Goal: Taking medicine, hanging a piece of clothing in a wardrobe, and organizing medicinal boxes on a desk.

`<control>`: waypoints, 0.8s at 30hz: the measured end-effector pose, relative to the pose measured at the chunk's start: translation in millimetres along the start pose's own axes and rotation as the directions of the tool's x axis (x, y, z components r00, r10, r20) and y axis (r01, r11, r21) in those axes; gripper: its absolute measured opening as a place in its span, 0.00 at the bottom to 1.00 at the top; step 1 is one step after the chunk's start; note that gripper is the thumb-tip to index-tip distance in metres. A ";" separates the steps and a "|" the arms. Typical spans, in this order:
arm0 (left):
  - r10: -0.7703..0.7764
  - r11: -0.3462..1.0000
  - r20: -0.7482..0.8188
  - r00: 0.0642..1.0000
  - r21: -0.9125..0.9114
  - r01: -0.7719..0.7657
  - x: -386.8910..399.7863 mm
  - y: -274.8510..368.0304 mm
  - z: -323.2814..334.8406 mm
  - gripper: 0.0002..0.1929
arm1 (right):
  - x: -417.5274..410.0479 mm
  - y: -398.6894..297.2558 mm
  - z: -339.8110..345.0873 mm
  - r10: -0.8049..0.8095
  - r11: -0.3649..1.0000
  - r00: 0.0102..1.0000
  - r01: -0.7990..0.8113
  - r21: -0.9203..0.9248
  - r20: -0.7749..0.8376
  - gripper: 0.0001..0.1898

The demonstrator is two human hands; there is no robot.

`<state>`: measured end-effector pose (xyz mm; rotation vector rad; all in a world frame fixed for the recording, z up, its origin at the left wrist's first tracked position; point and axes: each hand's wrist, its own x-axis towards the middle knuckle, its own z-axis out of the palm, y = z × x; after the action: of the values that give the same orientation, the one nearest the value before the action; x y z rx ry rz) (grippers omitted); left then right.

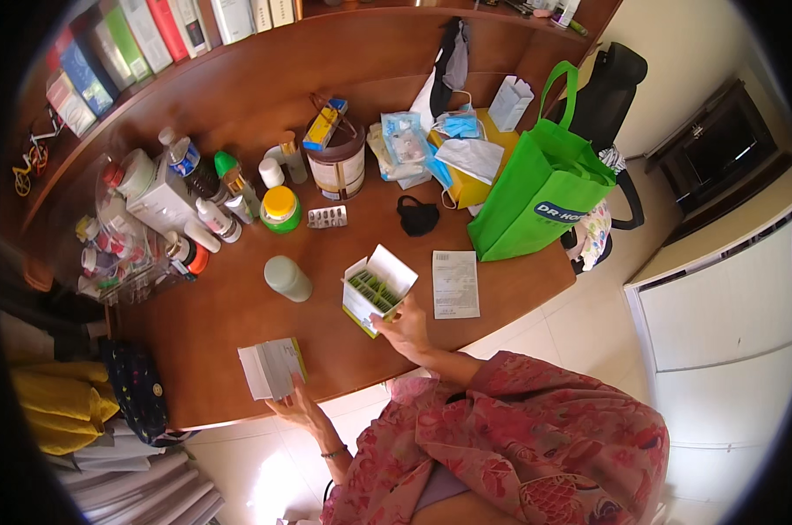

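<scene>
My right hand (402, 328) grips an open cardboard box (363, 315) at its near right corner; its flaps stand up and rows of green packets (376, 291) show inside. At the desk's front edge, lower left, my left hand (299, 407) holds a white and green cardboard piece (278, 369), which is folded. Whether this is a flattened box or a lid I cannot tell. A pale green bottle (288, 279) is on the wooden desk (205, 341), left of the box. To the box's right lies a printed paper slip (455, 285).
A green shopping bag (533, 190) stands at the desk's right end. Behind the box are a black face mask (417, 216), a blister pack (327, 217) and a yellow-lidded jar (280, 210). Bottles and a clear container (120, 243) crowd the left side. A bookshelf (238, 39) overhangs the back.
</scene>
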<state>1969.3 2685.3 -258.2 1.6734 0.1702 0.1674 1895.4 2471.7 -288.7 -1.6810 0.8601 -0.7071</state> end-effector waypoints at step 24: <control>-0.107 0.993 0.058 0.993 0.061 0.104 -37.8 54.4 33.8 0.30 | 488.0 -12.7 -204.6 -0.431 0.893 0.189 -0.054 -0.447 -0.882 0.23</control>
<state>1940.1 2638.7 -208.2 1.7201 0.2183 0.0315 2008.6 1961.0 -208.0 -1.5417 1.7951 -2.0708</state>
